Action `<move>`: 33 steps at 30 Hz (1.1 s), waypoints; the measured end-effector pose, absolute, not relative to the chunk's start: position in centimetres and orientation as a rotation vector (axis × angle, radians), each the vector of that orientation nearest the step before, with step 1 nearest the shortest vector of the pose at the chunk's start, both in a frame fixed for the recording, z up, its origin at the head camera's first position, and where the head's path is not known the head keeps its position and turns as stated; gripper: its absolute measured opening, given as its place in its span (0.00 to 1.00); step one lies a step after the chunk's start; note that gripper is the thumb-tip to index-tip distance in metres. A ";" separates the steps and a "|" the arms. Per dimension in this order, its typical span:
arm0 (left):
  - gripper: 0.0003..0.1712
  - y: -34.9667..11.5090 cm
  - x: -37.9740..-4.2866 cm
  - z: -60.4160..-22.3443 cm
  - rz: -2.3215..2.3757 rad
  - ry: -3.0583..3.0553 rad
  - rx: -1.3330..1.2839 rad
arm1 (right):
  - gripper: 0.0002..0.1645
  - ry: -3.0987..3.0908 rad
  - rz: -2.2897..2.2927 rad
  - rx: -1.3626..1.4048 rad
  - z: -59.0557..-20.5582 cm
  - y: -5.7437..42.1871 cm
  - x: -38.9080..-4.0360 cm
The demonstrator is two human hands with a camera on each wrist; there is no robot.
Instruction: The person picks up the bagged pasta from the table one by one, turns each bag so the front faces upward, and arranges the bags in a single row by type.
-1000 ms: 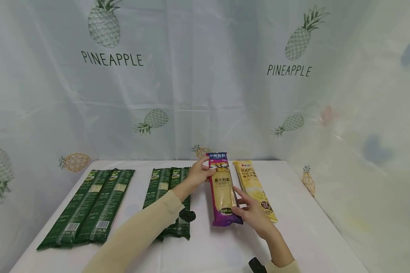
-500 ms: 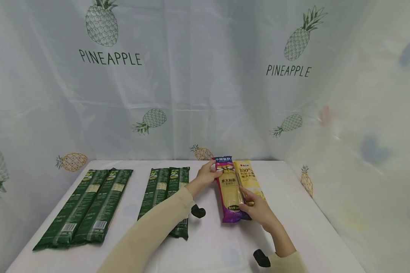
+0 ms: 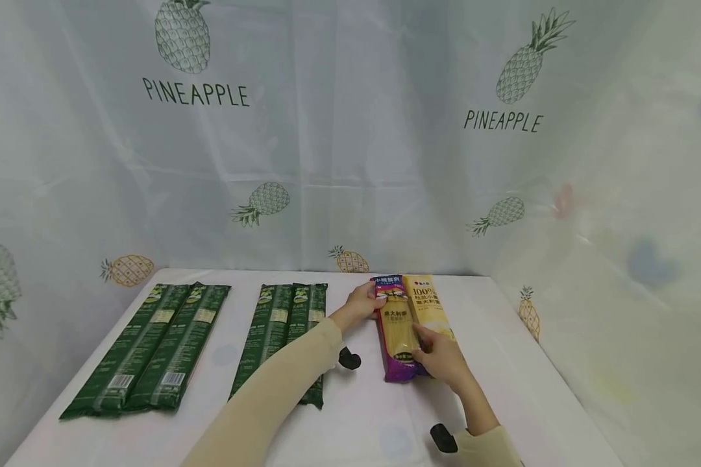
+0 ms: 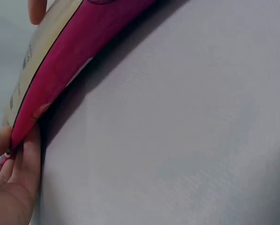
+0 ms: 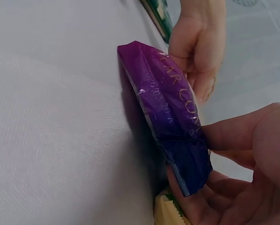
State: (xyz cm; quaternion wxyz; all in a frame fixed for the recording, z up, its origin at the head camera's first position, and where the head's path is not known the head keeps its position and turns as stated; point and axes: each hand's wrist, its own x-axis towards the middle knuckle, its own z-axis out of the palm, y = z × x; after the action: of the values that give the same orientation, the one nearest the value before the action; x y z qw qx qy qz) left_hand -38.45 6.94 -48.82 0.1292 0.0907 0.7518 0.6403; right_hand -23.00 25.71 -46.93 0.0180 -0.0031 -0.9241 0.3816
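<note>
A purple-and-yellow pasta packet (image 3: 398, 332) lies lengthwise in front of me, right of the table's middle. My left hand (image 3: 360, 305) pinches its far left edge; in the left wrist view thumb and fingers of that hand (image 4: 18, 187) grip the magenta side. At the near right edge, my right hand (image 3: 444, 358) holds the packet, thumb on top and fingers beneath the purple end (image 5: 161, 108) in the right wrist view. Close against its right side is a yellow pasta packet (image 3: 428, 303), its lower part hidden by my right hand.
Two green packets (image 3: 178, 344) lie side by side at the left of the white table (image 3: 537, 402). Another green pair (image 3: 265, 334) lies near the middle, partly covered by my left sleeve (image 3: 274, 395). A pineapple-print curtain (image 3: 374, 155) hangs behind.
Both hands have carried the purple pasta packet rightward and lowered it, bringing it beside the yellow one. The green packets have stayed in place; the head view has shifted slightly.
</note>
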 end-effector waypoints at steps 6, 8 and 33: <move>0.41 6.6 -38.4 -48.9 1.757 2.238 0.309 | 0.38 -2.889 1.090 0.049 -47.1 25.5 -23.0; 0.41 6.6 -38.3 -48.7 1.658 2.332 0.327 | 0.37 -2.891 1.056 0.057 -47.0 25.4 -22.9; 0.42 5.9 -38.5 -48.3 1.400 2.446 0.378 | 0.30 -2.963 0.841 0.005 -46.6 25.3 -23.3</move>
State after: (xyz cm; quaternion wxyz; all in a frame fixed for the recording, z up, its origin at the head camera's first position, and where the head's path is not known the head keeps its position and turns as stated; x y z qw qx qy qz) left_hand -38.47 5.88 -48.31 0.1484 0.1314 0.8507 0.4869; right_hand -23.26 25.32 -46.58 0.0307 0.0016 -0.9615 0.2730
